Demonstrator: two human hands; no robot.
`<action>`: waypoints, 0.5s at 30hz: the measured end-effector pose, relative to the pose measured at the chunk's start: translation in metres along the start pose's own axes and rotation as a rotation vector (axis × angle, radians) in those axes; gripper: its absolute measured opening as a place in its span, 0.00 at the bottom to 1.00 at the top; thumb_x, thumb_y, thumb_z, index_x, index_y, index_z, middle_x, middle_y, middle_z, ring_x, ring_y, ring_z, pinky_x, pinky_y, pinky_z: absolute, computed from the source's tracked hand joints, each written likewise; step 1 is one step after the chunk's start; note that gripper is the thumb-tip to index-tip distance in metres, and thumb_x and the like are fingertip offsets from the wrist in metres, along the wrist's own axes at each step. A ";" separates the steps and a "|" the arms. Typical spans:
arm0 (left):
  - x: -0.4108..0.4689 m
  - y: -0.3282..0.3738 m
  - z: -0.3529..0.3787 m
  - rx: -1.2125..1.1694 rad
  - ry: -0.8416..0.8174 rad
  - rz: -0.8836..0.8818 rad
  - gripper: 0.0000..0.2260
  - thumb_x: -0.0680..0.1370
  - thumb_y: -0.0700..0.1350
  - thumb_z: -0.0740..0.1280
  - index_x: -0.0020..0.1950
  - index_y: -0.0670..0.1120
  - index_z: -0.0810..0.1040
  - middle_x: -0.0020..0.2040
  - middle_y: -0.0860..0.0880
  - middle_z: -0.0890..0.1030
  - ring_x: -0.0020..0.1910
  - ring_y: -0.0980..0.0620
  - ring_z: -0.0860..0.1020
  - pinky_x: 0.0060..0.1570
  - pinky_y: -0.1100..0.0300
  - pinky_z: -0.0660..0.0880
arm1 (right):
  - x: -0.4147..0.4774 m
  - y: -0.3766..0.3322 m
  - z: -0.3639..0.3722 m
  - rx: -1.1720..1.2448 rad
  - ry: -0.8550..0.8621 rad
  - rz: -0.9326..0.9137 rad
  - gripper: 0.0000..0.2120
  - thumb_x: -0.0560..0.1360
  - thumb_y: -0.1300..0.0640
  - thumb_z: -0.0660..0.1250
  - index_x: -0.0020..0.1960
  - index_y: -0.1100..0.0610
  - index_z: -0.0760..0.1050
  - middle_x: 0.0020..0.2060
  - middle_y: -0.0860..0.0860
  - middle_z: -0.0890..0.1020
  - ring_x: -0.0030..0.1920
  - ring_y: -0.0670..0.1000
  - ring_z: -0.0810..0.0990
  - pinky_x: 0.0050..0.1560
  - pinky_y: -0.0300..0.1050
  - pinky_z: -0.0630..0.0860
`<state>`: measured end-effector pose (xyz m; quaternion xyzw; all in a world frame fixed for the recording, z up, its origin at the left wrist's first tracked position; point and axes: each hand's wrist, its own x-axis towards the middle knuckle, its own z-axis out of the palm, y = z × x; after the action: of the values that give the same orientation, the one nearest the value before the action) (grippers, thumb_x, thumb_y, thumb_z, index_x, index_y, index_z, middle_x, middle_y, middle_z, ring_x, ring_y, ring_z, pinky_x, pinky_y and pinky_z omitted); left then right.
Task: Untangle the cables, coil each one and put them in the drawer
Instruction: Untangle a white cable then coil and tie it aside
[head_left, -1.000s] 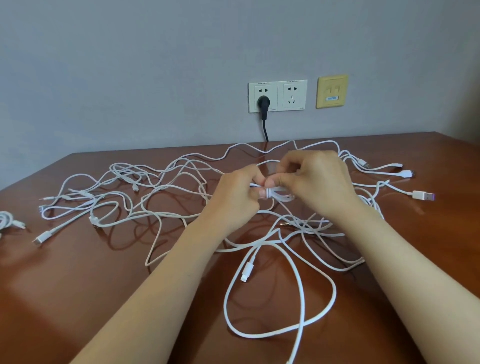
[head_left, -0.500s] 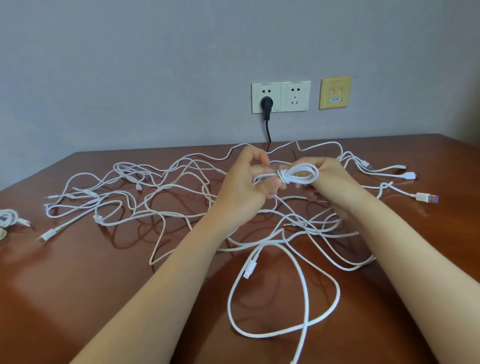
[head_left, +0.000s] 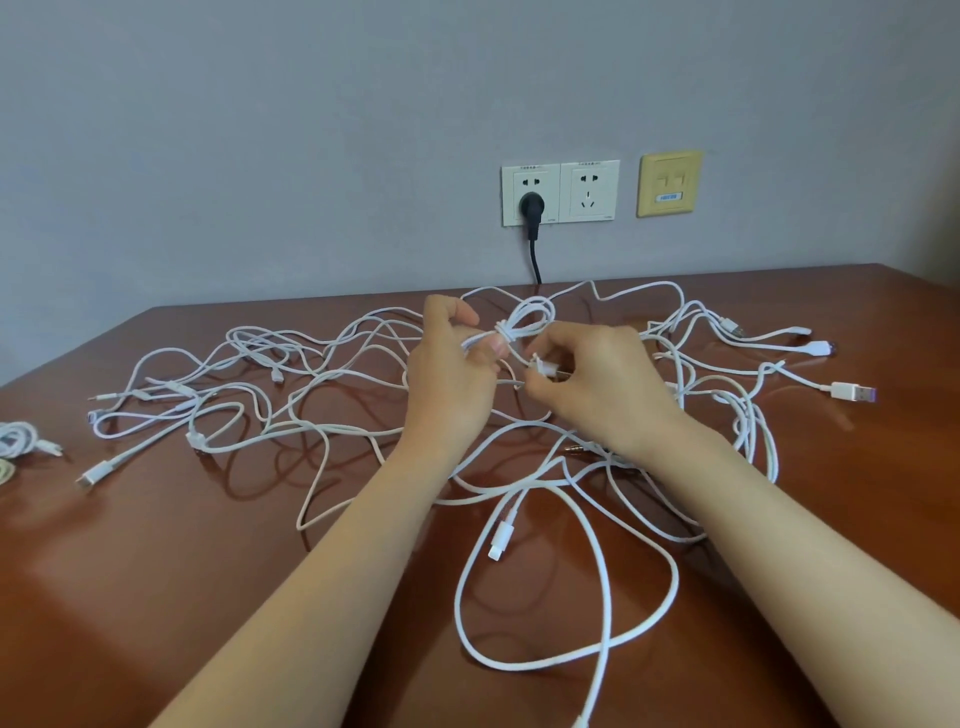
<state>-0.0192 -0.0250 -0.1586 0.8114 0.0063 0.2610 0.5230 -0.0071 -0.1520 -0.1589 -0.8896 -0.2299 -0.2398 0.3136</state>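
White coil (head_left: 525, 322) pinched at its wrapped waist by left hand (head_left: 452, 379) fingers, loop above them, so wraps hold | right hand (head_left: 597, 387) fingers pinch its plug end (head_left: 543, 369) just beside, likely for tucking | tangle (head_left: 501, 538) under both, on surface (head_left: 156, 545) | drawer unseen

Glossy wood, smooth plastic.
Table (head_left: 156, 571) under our left hand (head_left: 452, 374): polished reddish wood, v. shiny; cables (head_left: 503, 532) smooth white plastic; USB plug (head_left: 852, 391) right of our right hand (head_left: 597, 384), metal tip.
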 end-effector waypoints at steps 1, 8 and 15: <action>-0.002 0.001 0.000 0.043 -0.013 0.030 0.07 0.78 0.41 0.64 0.50 0.50 0.67 0.48 0.49 0.79 0.48 0.46 0.79 0.52 0.50 0.74 | -0.001 -0.002 0.000 -0.034 0.010 -0.052 0.03 0.69 0.59 0.68 0.43 0.56 0.78 0.31 0.48 0.77 0.34 0.49 0.72 0.38 0.42 0.67; -0.004 0.002 0.003 0.131 -0.118 0.101 0.12 0.79 0.38 0.62 0.58 0.48 0.81 0.53 0.48 0.82 0.53 0.48 0.79 0.56 0.57 0.74 | 0.000 0.000 -0.003 0.118 0.090 -0.082 0.03 0.72 0.60 0.68 0.43 0.59 0.79 0.33 0.53 0.81 0.37 0.49 0.75 0.36 0.35 0.67; -0.011 0.003 0.010 0.076 -0.208 0.134 0.11 0.78 0.42 0.62 0.54 0.52 0.81 0.45 0.52 0.84 0.49 0.50 0.82 0.55 0.52 0.76 | 0.003 0.004 -0.010 0.341 0.055 0.068 0.08 0.75 0.58 0.66 0.37 0.58 0.75 0.29 0.52 0.80 0.30 0.48 0.80 0.36 0.40 0.75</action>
<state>-0.0252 -0.0383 -0.1640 0.8518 -0.0922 0.2094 0.4712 -0.0050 -0.1602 -0.1521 -0.8239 -0.2282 -0.2109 0.4739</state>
